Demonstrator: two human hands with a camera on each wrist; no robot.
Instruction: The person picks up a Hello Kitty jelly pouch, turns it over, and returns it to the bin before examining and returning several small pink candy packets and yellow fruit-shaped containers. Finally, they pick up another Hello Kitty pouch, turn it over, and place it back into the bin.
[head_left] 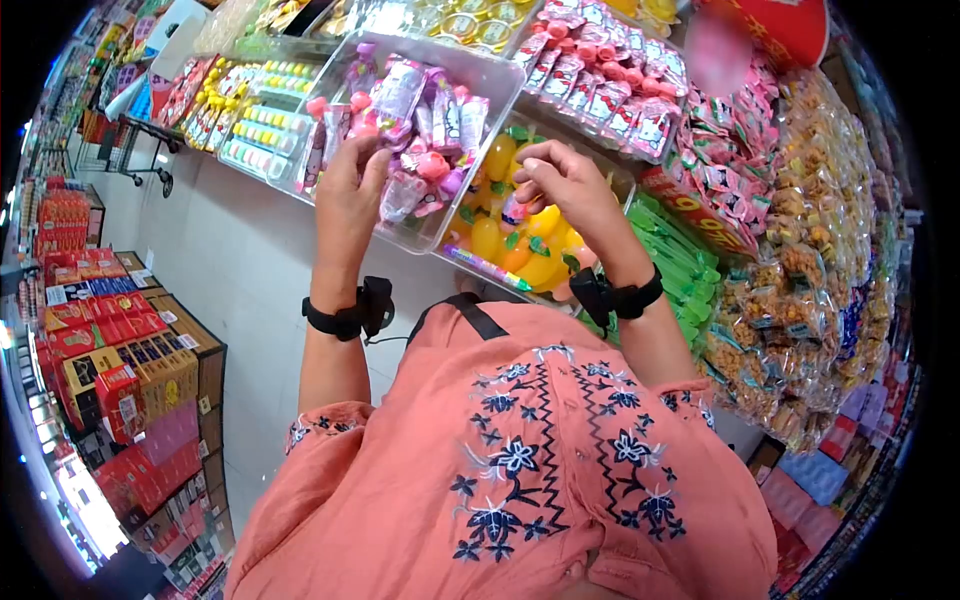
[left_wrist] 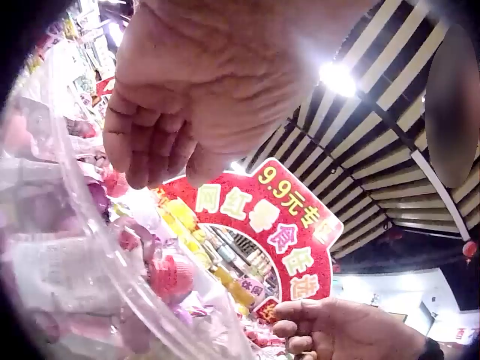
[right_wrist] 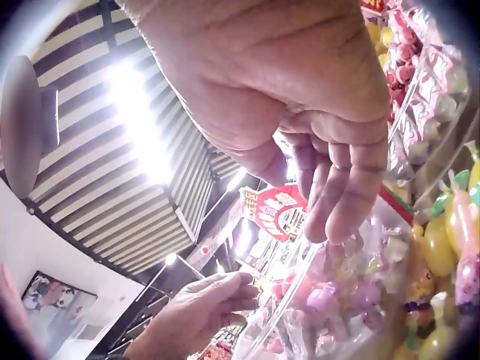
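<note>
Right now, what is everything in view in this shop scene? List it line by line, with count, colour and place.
clear bin: one, transparent plastic, tilted on the display before the person
pink packets: many, pink and purple, inside the clear bin
fruit-shaped toys: several, yellow and orange with green leaves, in the next bin to the right
red-and-white packets: many, upper right of the display
green sticks: a bundle, right of the yellow toys
bagged snacks: many, golden brown, far right
red boxes: many, shelves at left
red sign: one, round, yellow characters, overhead
left hand: fingers reaching into the pink packets
right hand: fingers curled round a small pink piece over the yellow toys
</note>
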